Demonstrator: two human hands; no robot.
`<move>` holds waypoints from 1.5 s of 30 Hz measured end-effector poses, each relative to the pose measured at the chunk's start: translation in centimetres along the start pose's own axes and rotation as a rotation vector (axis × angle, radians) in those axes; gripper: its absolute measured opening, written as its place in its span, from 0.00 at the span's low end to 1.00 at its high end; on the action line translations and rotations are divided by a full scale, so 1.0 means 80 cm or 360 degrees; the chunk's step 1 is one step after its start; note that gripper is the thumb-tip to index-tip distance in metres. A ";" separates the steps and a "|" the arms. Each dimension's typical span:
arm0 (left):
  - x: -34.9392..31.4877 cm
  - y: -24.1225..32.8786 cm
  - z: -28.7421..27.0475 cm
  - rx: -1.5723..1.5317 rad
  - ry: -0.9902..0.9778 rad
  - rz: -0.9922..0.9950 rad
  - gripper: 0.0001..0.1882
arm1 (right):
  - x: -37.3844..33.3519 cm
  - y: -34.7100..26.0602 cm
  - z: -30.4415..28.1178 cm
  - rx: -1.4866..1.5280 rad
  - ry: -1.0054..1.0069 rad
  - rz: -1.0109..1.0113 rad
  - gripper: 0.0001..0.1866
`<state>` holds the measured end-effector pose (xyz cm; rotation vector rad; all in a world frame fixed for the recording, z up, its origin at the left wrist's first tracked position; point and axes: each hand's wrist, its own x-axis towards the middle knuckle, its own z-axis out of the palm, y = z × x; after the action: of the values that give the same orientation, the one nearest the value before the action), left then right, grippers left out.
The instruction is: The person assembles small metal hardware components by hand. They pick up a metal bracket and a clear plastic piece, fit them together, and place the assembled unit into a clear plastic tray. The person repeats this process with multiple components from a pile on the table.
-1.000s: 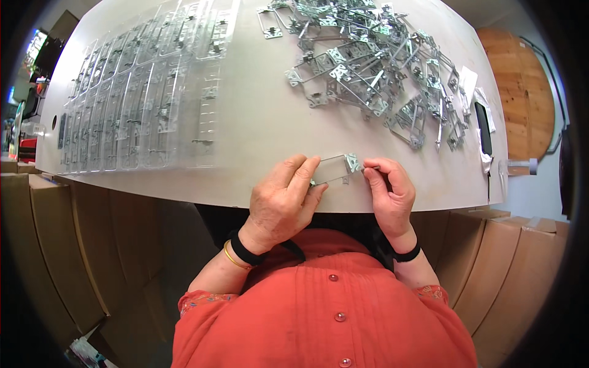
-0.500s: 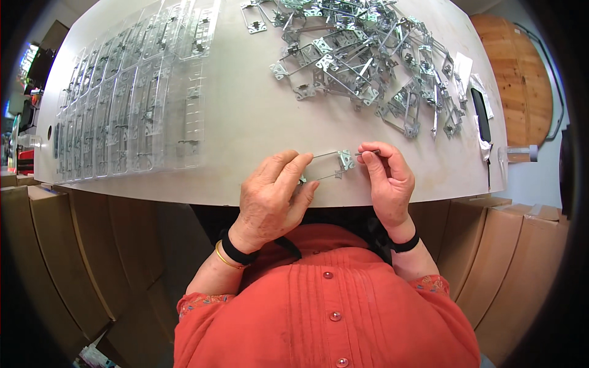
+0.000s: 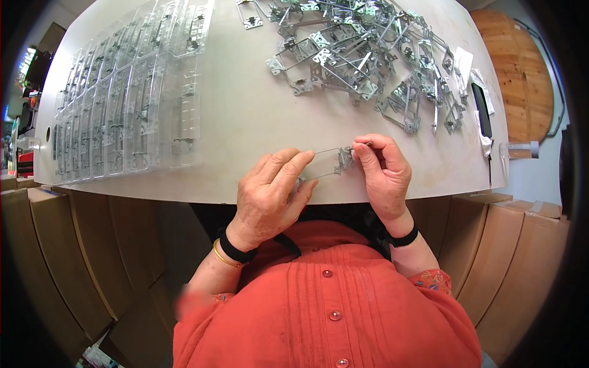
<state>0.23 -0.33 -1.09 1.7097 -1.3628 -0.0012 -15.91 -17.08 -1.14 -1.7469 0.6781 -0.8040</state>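
In front of me, near the table's edge, is a metal bracket frame [image 3: 340, 161] made of two thin rods with a plate at the end. My left hand [image 3: 270, 193] is closed on its left end, thumb and fingers around it, hiding that part. My right hand [image 3: 388, 175] pinches a small dark metal piece [image 3: 369, 144] between thumb and forefinger. Its fingertips are right beside the frame's right end plate; whether the piece touches the plate, I cannot tell. A heap of similar metal bracket frames [image 3: 362, 67] lies beyond my hands.
Clear plastic trays [image 3: 184, 161] with metal frames in their slots cover the left of the white table [image 3: 236, 110]. A dark phone-like object [image 3: 481, 110] and white wrappers [image 3: 463, 62] lie at the right edge. Cardboard boxes [image 3: 497, 245] stand below on both sides.
My right hand has moved slightly left and up, bringing the small dark metal piece up to the frame's right end. The frame has tilted a little; my left hand keeps its grip.
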 end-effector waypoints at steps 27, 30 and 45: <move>0.001 -0.001 0.000 -0.0003 0.0017 0.0004 0.29 | 0.000 0.000 0.003 -0.0160 0.0016 -0.0045 0.06; -0.001 0.004 -0.002 -0.0022 -0.0048 -0.0105 0.26 | 0.001 0.001 0.002 -0.0185 0.0010 -0.0080 0.06; -0.001 -0.003 0.002 -0.0003 0.0019 0.0014 0.28 | -0.001 0.008 0.001 -0.0107 0.0015 -0.0041 0.06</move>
<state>0.31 -0.36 -1.33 1.6996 -1.3612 0.0122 -15.96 -17.18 -1.77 -1.8167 0.6972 -0.8158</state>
